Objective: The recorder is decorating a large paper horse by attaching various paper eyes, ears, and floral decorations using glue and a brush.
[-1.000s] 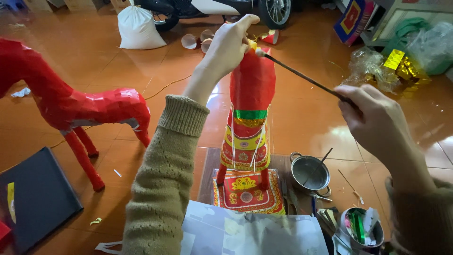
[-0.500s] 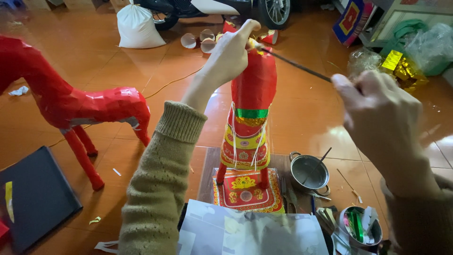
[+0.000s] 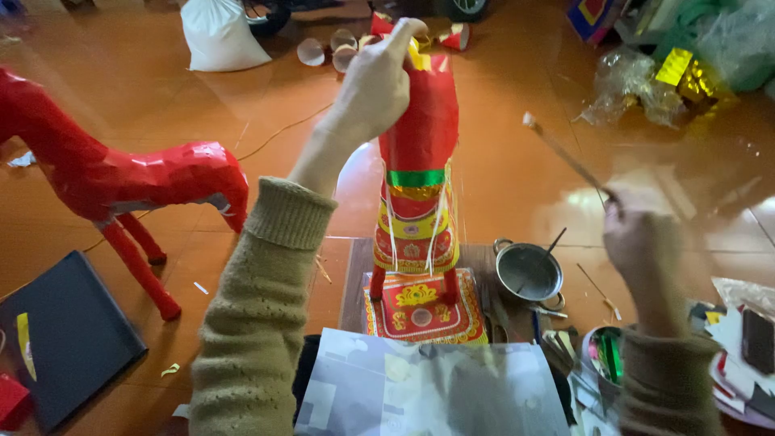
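A tall red paper figure [image 3: 420, 153] with green, gold and patterned bands stands upright on a red and yellow patterned base [image 3: 420, 311]. My left hand [image 3: 375, 89] grips the top of the figure, fingers pinched at its yellow tip. My right hand [image 3: 642, 242], blurred by motion, holds a thin brush [image 3: 565, 157] by its lower end; the brush tip points up and left, well clear of the figure. A small metal pot [image 3: 529, 270] with a stick in it sits just right of the base.
A red paper horse body [image 3: 129, 182] stands at the left. A dark folder [image 3: 69, 339] lies at lower left. A white sack [image 3: 218, 36] and paper cups [image 3: 327, 48] are at the back. Shiny wrappings [image 3: 678, 77] lie at the upper right, and a tin of tools [image 3: 605, 355] at lower right.
My right hand has drawn the brush away from the top of the figure, down and to the right. My left hand has stayed on the figure's top.
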